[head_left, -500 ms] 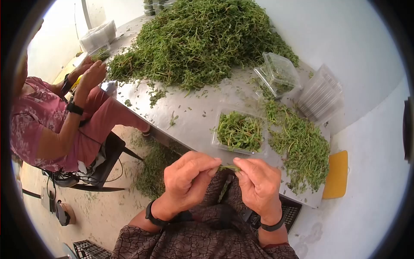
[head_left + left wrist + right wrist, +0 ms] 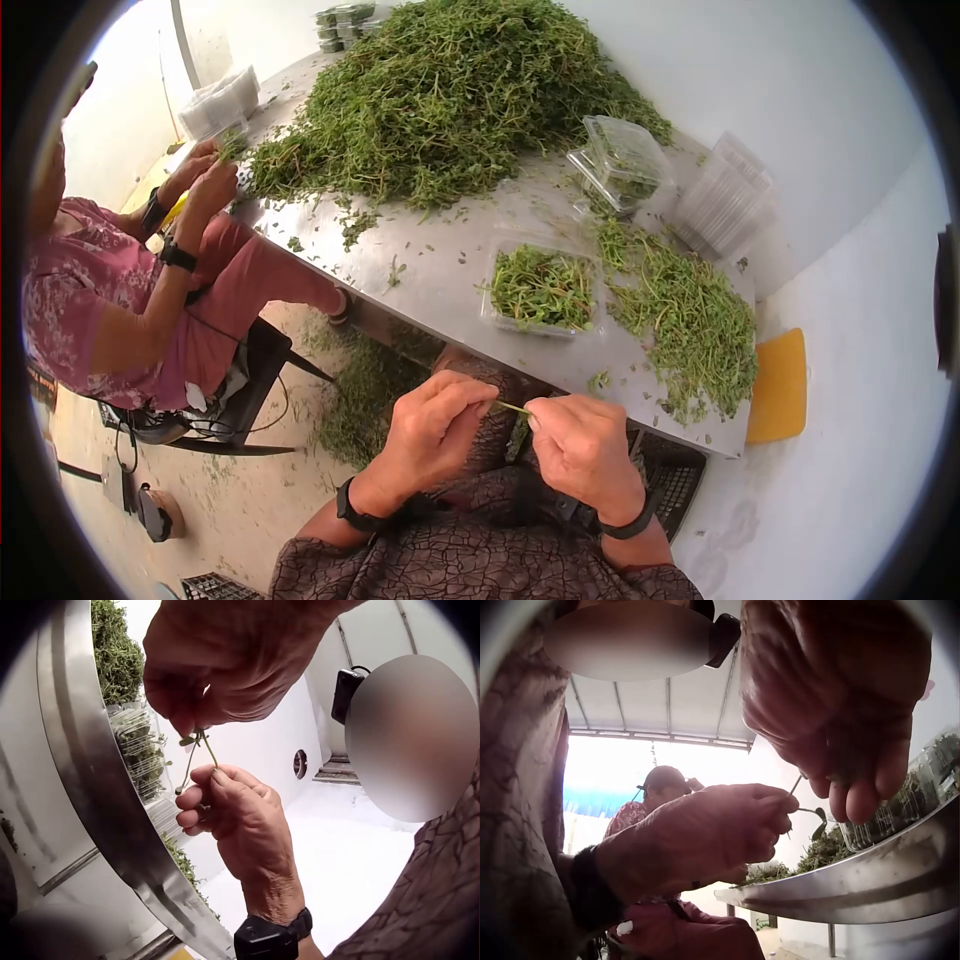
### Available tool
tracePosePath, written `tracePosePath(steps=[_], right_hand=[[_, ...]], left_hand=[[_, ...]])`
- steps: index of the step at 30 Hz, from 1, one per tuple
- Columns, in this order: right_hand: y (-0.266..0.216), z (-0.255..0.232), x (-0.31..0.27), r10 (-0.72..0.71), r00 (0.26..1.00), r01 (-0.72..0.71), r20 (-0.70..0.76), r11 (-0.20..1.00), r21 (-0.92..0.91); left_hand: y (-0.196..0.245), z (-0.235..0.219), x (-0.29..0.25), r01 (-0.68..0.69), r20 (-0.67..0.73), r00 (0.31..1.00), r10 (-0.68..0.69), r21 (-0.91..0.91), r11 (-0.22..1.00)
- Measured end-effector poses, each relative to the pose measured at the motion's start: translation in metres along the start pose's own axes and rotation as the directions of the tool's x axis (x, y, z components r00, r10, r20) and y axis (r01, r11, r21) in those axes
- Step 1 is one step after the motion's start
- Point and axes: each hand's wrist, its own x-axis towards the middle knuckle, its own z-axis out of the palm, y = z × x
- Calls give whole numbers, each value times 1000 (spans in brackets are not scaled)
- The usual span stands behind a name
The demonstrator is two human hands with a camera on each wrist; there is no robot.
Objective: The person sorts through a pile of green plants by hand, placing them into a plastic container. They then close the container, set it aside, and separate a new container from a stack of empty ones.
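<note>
My left hand and right hand are raised close together in front of my lap, just off the table's near edge. Between them stretches a thin green stem, pinched at one end by each hand's thumb and fingers. In the left wrist view, small leaves and a second thin stalk hang beneath the left fingertips. A curled leaf sticks out near the fingertips in the right wrist view. Beyond the hands, a clear plastic container on the table holds leafy sprigs.
A large heap of greens covers the table's back, with a smaller pile at right. Near that pile stand an open clear box and stacked clear containers. A yellow board is beside the table. Another person sits at left.
Both hands have lowered slightly, away from the container. A longer length of bare stem shows between them. A small sprig on the table, behind my right hand before, is now visible.
</note>
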Motion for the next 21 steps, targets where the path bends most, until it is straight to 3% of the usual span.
tracePosePath(steps=[3, 5, 8, 11, 18, 21], right_hand=[[-1, 1, -5, 13, 998, -12, 58, 1000, -6], [-2, 5, -7, 4, 999, -4, 53, 1000, 5], [-2, 6, -11, 1, 995, 0, 103, 1000, -6], [-4, 6, -15, 40, 990, -39, 135, 999, -13], [-5, 6, -21, 42, 976, -25, 214, 997, -79], [-2, 9, -24, 11, 973, 16, 230, 993, -115]], left_hand=[[0, 0, -2, 52, 82, 995, -50, -22, 998], [1, -1, -2, 122, 220, 969, -115, -21, 992], [3, 2, -3, 121, 311, 944, -107, -26, 992], [-1, 9, -7, 17, 305, 952, -6, -31, 999], [-1, 12, -11, -18, 334, 942, 17, -2, 1000], [1, 12, -12, -38, 392, 920, -7, 107, 993]])
